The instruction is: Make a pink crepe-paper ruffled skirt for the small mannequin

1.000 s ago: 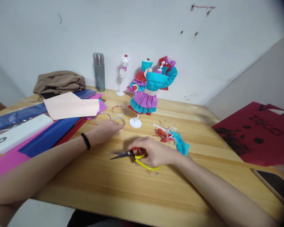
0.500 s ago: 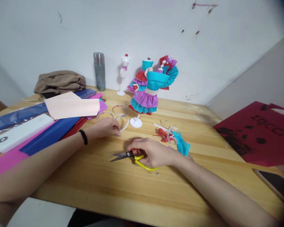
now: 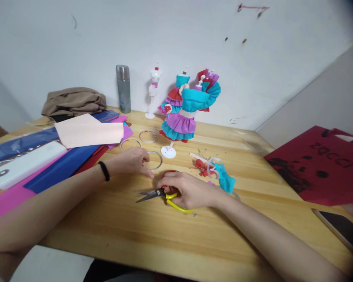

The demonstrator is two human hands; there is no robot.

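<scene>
My right hand (image 3: 188,190) grips a pair of scissors (image 3: 157,193) with yellow and red handles, blades parted and pointing left. My left hand (image 3: 132,161) is beside a thin ring like a narrow tape roll (image 3: 161,159); its thumb and fingers are apart and hold nothing. Two similar rings, one nearer (image 3: 131,139) and one farther (image 3: 148,136), lie behind that hand. Just beyond them stands a small dress form (image 3: 181,123) in a ruffled teal, purple and red crepe paper dress.
Paper scraps (image 3: 226,178) lie right of the dress form. Behind it are dressed forms and a bare white one (image 3: 153,84), near a flask (image 3: 123,90). Coloured sheets (image 3: 90,131) and a white device (image 3: 26,164) fill the left. A phone (image 3: 339,227) and red bag (image 3: 317,168) are right.
My left hand has let go of the near ring, which now lies flat on the table. The left fingers have spread apart. My right hand stays almost still with the scissors.
</scene>
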